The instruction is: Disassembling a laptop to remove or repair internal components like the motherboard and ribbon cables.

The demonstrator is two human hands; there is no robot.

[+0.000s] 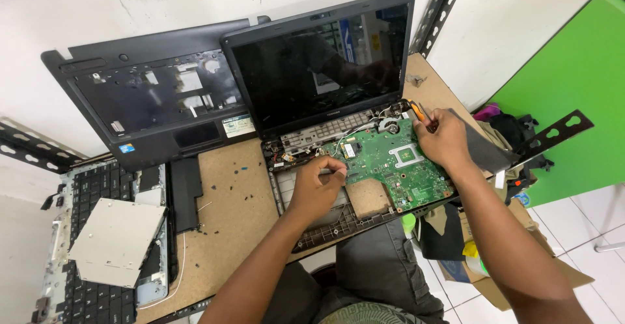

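Workbench [228, 220]: right hand [443, 138] hides screwdriver [417, 111] tip over motherboard [390, 161].

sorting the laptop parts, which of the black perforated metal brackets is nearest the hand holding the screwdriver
The perforated bracket sticking out at the table's right edge, just beyond the right hand. The other two lie farther off: one leans on the wall behind the laptop screen, one sits at the far left.

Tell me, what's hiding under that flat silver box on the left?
The silver box lies on a black keyboard. Keys show above and below it, but the ones underneath are covered, so anything else there can't be seen.
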